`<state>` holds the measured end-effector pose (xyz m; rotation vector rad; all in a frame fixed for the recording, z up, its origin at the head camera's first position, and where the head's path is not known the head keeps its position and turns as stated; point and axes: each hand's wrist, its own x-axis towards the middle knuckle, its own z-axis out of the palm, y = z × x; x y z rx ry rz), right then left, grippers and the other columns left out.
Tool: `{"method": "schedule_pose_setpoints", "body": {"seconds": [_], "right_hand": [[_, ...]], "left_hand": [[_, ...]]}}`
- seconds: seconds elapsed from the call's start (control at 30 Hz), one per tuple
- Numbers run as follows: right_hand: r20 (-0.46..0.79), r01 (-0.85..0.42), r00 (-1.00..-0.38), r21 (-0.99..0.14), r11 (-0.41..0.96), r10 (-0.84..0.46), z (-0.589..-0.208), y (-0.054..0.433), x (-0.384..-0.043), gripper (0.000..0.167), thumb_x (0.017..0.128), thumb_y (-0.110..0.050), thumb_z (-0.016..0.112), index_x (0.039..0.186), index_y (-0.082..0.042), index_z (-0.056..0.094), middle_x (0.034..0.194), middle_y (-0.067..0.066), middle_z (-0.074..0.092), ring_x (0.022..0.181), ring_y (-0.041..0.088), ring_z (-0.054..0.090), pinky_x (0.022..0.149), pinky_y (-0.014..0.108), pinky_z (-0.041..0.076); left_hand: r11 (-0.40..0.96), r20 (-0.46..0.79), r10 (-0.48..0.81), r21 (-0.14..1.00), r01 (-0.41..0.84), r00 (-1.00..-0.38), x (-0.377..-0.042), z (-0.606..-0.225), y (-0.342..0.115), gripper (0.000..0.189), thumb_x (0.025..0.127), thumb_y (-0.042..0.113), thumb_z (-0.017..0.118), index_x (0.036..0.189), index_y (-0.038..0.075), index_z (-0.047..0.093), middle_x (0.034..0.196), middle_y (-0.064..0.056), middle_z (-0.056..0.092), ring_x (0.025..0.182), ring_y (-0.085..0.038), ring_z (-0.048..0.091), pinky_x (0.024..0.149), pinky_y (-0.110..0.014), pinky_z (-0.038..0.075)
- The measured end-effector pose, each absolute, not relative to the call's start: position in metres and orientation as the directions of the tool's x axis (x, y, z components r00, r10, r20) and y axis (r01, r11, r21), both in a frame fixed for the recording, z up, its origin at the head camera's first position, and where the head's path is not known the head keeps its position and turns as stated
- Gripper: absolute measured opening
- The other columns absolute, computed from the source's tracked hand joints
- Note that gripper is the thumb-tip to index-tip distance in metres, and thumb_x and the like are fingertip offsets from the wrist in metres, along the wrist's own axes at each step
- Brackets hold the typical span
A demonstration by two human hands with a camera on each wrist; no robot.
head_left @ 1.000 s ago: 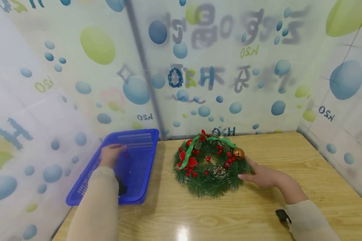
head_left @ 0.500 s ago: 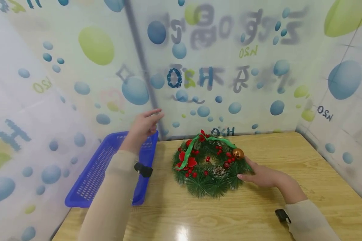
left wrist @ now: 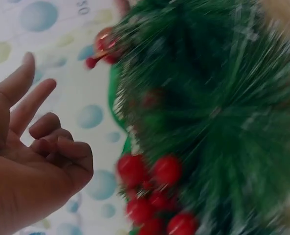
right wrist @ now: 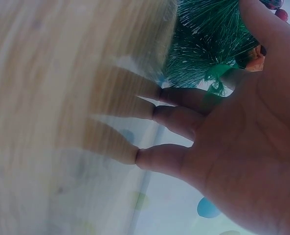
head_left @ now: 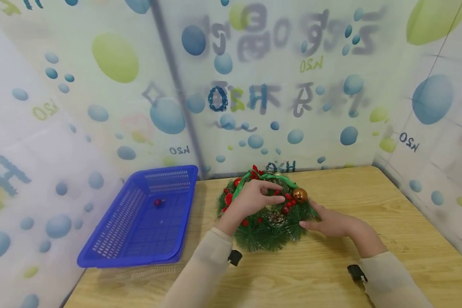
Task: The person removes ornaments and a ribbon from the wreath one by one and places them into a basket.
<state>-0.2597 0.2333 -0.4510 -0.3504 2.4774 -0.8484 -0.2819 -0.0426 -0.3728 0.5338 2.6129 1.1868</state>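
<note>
A green Christmas wreath [head_left: 271, 239] with red berries, pinecones and a green ribbon lies on the table. Over its left part hovers my left hand [head_left: 250, 199], thumb and index finger extended with a gap between them. In the left wrist view the other fingers of the left hand [left wrist: 32, 166] are partly curled, and I see nothing held. My right hand [head_left: 333, 222] rests against the wreath's right edge, below a gold ball [head_left: 300, 195]. In the right wrist view its straight, spread fingers [right wrist: 164, 159] touch the tabletop beside the green needles [right wrist: 203, 44].
A blue plastic basket [head_left: 138, 259] stands on the left of the wooden table [head_left: 277, 282]. Inside it lies a small dark red berry-like piece [head_left: 158, 202]. A patterned curtain [head_left: 231, 141] borders the table at the back and sides.
My left hand has come out of the basket, risen and moved right to above the wreath. The right hand has stayed at the wreath's edge. The small red piece still lies in the basket.
</note>
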Motion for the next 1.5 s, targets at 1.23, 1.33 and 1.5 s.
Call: {"method": "schedule_pose_setpoints", "body": {"seconds": [1.23, 1.33, 1.5], "right_hand": [[-0.37, -0.085, -0.846, -0.618, 0.782, -0.384, -0.446, 0.232, -0.257, 0.113, 0.103, -0.066, 0.055, 0.169, 0.0, -0.007, 0.17, 0.042, 0.007, 0.151, 0.066, 0.026, 0.116, 0.077, 0.032], [-0.373, -0.083, -0.845, -0.618, 0.782, -0.384, -0.445, 0.232, -0.257, 0.113, 0.103, -0.066, 0.055, 0.169, 0.0, -0.007, 0.17, 0.041, 0.006, 0.151, 0.066, 0.025, 0.116, 0.078, 0.031], [-0.373, -0.084, -0.843, -0.621, 0.779, -0.388, -0.446, 0.232, -0.257, 0.113, 0.103, -0.066, 0.055, 0.169, 0.0, -0.007, 0.17, 0.041, 0.005, 0.152, 0.066, 0.023, 0.116, 0.078, 0.03]], "left_hand": [[0.692, -0.116, 0.442, 0.676, 0.255, -0.89, -0.286, -0.415, -0.021, 0.02, 0.094, 0.033, 0.084, 0.111, 0.025, 0.078, 0.146, -0.004, 0.063, 0.121, -0.024, 0.064, 0.088, -0.04, 0.057], [0.673, -0.113, 0.438, 0.699, 0.242, -0.892, -0.286, -0.416, -0.022, 0.017, 0.094, 0.033, 0.084, 0.107, 0.023, 0.077, 0.142, -0.004, 0.065, 0.108, -0.02, 0.065, 0.081, -0.037, 0.055], [0.627, -0.087, 0.425, 0.746, 0.224, -0.901, -0.286, -0.416, -0.026, 0.017, 0.095, 0.035, 0.082, 0.103, 0.021, 0.078, 0.13, -0.002, 0.068, 0.081, -0.012, 0.06, 0.068, -0.031, 0.049]]}}
